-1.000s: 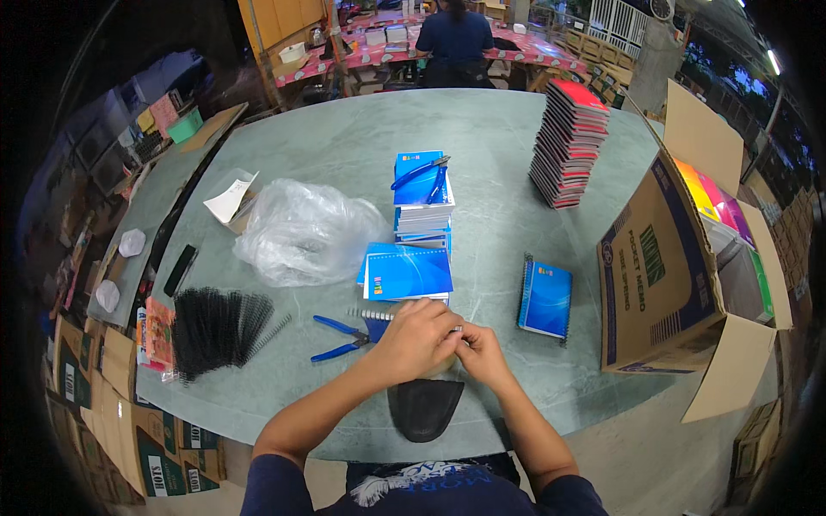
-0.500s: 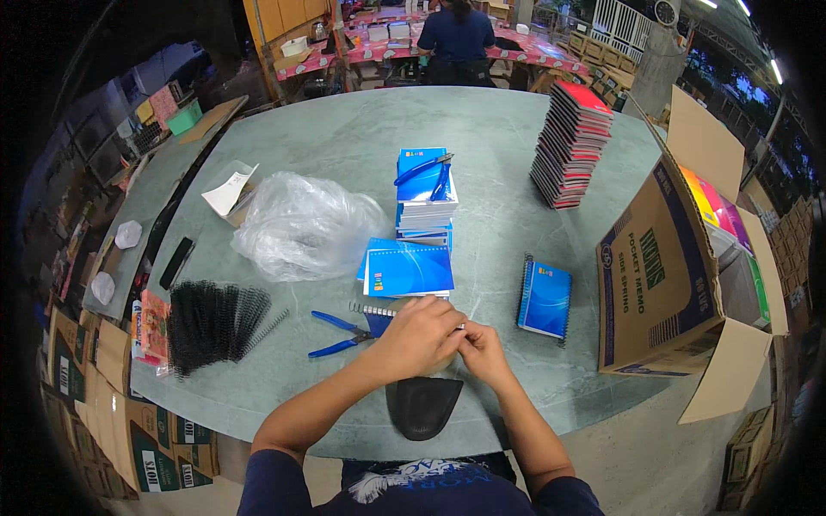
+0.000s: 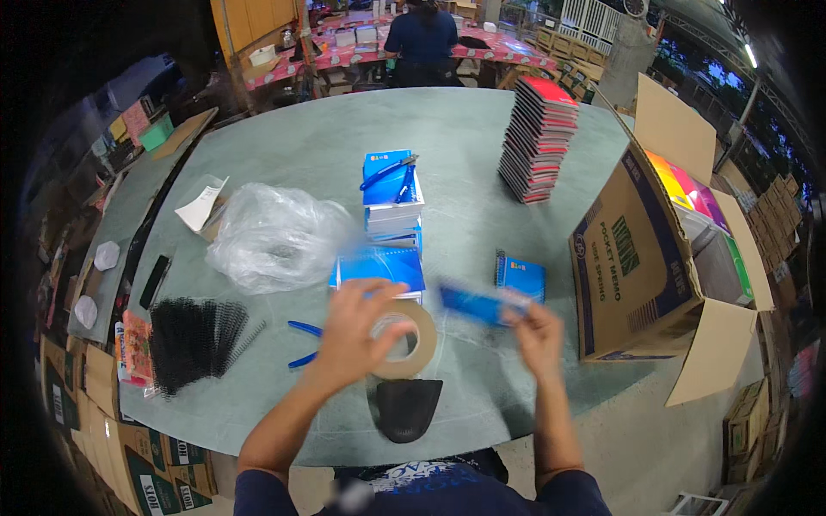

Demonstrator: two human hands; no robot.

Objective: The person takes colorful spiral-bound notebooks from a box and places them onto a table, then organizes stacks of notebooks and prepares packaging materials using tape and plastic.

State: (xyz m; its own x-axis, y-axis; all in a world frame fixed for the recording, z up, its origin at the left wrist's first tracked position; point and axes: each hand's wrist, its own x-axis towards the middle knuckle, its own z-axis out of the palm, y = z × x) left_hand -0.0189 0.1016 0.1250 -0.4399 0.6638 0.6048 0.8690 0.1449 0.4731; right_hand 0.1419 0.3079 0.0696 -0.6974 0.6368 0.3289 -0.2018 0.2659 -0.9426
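My right hand grips one end of a blue pocket notebook, smeared by motion, just left of another blue spiral notebook lying on the table. My left hand is empty, its fingers apart, over the left side of a roll of tan tape. Under that hand, blue-handled pliers are partly hidden. Beyond it lie blue notebooks, in front of a taller stack of blue notebooks topped by blue-handled cutters. A black curved pad rests nearest me.
Black spiral coils lie in a heap at left, below a clear plastic bag. A tall stack of red notebooks stands at the far right. An open carton holds colourful notebooks. Another person is at a far table.
My hands have parted: the left has let go and moved left, while the right has carried the notebook right. The tape roll is uncovered. The whole view has shifted slightly.
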